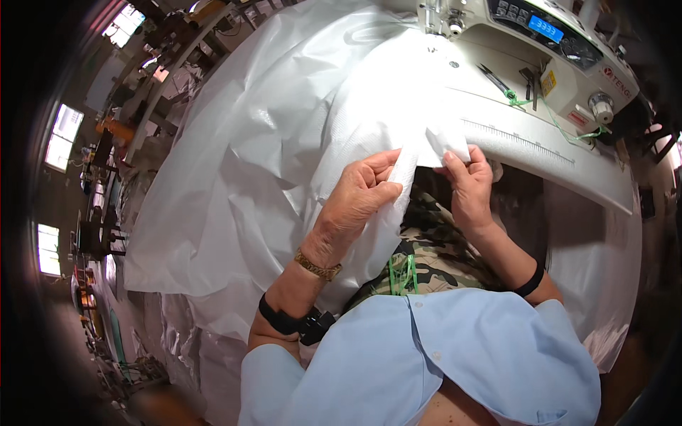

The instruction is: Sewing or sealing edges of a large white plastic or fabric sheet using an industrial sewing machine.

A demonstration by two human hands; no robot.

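Observation:
A large sheet of white, slightly glossy woven fabric spreads over the left side and drapes down across my lap. My left hand pinches a folded edge of it between thumb and fingers. A short way to the right, my right hand grips another edge of the same fabric, thumb on top. Between the two hands the cloth is brightly lit and its details wash out. Just beyond them stands a white sewing machine, its needle area at the top of the view.
On the machine bed lie thread snips with green string and small dark metal tools. A printed ruler scale runs along the table's front edge. Green strips hang at my waist. Cluttered shelving stands at far left.

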